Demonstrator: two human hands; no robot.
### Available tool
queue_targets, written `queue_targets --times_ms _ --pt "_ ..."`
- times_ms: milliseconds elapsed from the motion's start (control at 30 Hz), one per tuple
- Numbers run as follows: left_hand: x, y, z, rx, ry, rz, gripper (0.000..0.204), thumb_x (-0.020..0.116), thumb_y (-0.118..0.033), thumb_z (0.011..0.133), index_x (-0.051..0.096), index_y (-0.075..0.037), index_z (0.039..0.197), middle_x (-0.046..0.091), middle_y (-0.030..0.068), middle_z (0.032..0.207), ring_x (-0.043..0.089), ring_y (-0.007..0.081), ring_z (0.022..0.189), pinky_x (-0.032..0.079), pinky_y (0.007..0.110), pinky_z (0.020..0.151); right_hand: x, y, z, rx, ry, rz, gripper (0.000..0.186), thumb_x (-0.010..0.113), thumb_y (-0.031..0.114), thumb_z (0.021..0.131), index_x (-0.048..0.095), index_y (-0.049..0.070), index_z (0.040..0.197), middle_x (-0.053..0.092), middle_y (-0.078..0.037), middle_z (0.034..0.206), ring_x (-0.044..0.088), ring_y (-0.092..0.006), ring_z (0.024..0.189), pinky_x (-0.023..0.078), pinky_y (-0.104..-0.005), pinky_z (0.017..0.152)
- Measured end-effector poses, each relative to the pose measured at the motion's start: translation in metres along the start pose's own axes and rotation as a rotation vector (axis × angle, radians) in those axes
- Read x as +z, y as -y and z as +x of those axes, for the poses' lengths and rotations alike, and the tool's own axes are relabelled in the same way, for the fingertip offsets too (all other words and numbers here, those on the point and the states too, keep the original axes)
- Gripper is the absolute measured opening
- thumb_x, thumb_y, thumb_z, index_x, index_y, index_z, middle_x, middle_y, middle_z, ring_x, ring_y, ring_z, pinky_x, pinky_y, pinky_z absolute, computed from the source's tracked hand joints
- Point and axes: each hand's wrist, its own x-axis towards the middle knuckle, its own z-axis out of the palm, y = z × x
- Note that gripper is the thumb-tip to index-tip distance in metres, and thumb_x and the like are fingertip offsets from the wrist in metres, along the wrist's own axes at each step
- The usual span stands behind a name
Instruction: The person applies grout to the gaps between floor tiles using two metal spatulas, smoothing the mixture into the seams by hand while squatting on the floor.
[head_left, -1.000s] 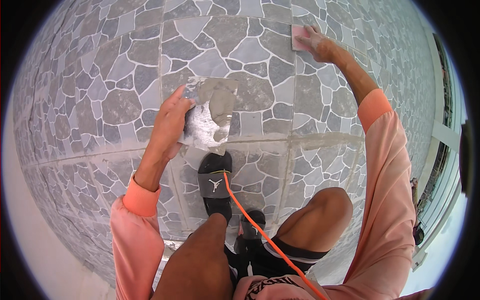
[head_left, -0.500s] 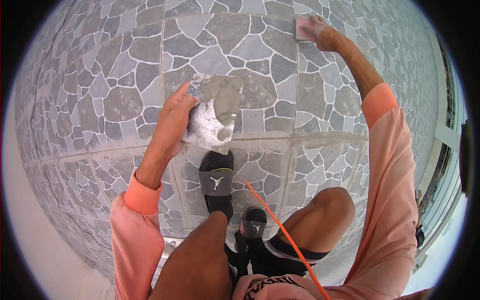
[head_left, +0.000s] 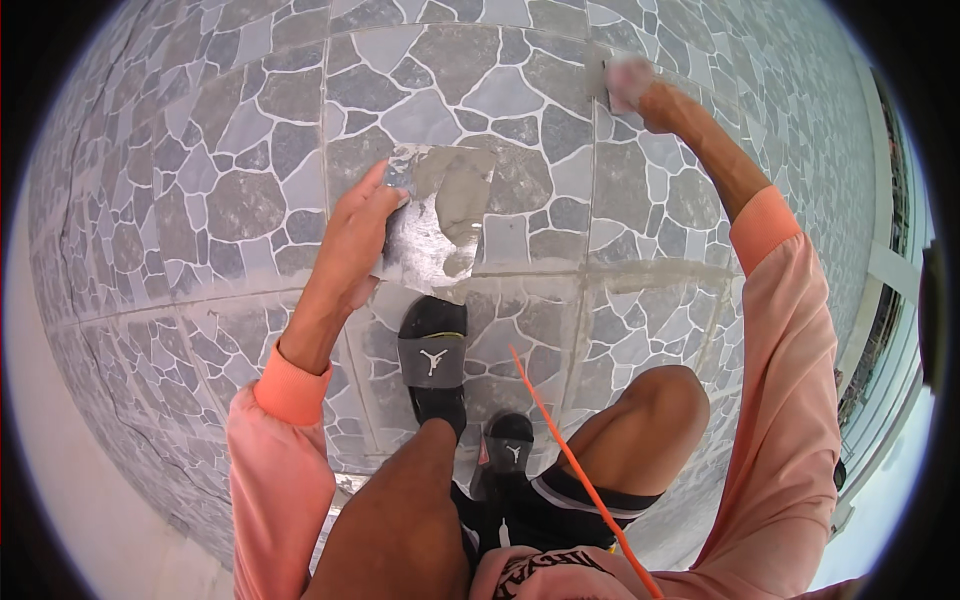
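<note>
My left hand (head_left: 350,228) grips the left edge of a flat metal plate (head_left: 415,250), thumb on top. A grey, paste-like smear of grout (head_left: 465,190) covers much of the plate's right side. The plate hovers above the floor, just beyond my left sandal. At the far right, my outstretched right hand (head_left: 652,98) is closed on a flat pink pad (head_left: 622,85). Motion blurs the pad and fingers, so its exact kind is unclear. It rests on or very near the stone-patterned tiles (head_left: 420,118), beside a joint between them.
Grey smears mark the wide tile joint (head_left: 660,270) across the middle. My black sandals (head_left: 432,345) stand on the tiles close to me. An orange cord (head_left: 570,455) hangs in front of my body. A pale wall or border curves along the left, and a railing-like structure (head_left: 895,265) stands at right.
My right hand has drawn the pink pad toward me and slightly right across the tiles. The left hand and metal plate have shifted slightly right.
</note>
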Motion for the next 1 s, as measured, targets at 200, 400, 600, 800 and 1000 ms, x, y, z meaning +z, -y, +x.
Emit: queue_targets --times_ms 200,400,600,800,1000 --pt "0.005 0.006 0.008 0.021 0.054 -0.021 0.046 0.041 -0.009 0.088 0.039 0.003 0.132 0.059 0.0040 0.094 0.057 0.0075 0.078 0.050 0.024 0.063 0.015 0.025 -0.022 -0.051 -0.119 0.093 0.061 0.063 -0.006 0.063 0.053 0.007 0.122 0.039 -0.026 0.126 0.040 -0.0428 0.118 0.048 -0.0396 0.092" --pt "0.018 0.006 0.006 -0.009 0.006 0.005 0.058 0.043 -0.011 0.088 0.025 0.005 0.141 0.059 0.0051 0.094 0.057 0.0078 0.078 0.049 0.023 0.063 -0.003 0.033 -0.031 0.027 0.097 0.154 0.064 0.058 -0.011 0.065 0.052 0.007 0.126 0.028 -0.030 0.138 0.030 -0.0434 0.130 0.043 -0.0373 0.100" --pt "0.018 0.011 0.014 0.015 0.074 0.008 0.062 0.043 -0.010 0.087 0.020 0.006 0.142 0.058 0.0056 0.097 0.057 0.0092 0.079 0.050 0.024 0.066 0.006 0.036 -0.041 0.006 0.151 0.099 0.063 0.058 -0.011 0.064 0.055 0.007 0.123 0.026 -0.030 0.139 0.034 -0.0437 0.125 0.044 -0.0381 0.098" --pt "0.032 0.001 0.013 0.001 0.092 -0.021 0.056 0.042 -0.009 0.087 0.028 0.006 0.139 0.058 0.0054 0.099 0.058 0.0097 0.082 0.050 0.025 0.066 0.033 0.064 -0.061 -0.008 -0.160 0.075 0.049 0.063 -0.006 0.062 0.059 0.001 0.110 0.040 -0.027 0.121 0.040 -0.0425 0.116 0.050 -0.0390 0.090" --pt "0.031 0.012 0.024 0.029 0.075 -0.043 0.056 0.040 -0.008 0.087 0.026 0.006 0.139 0.058 0.0065 0.100 0.058 0.0108 0.083 0.051 0.027 0.069 0.017 0.076 -0.070 -0.083 -0.163 0.213 0.053 0.062 -0.007 0.062 0.055 0.000 0.114 0.039 -0.029 0.120 0.039 -0.0438 0.117 0.050 -0.0383 0.088"
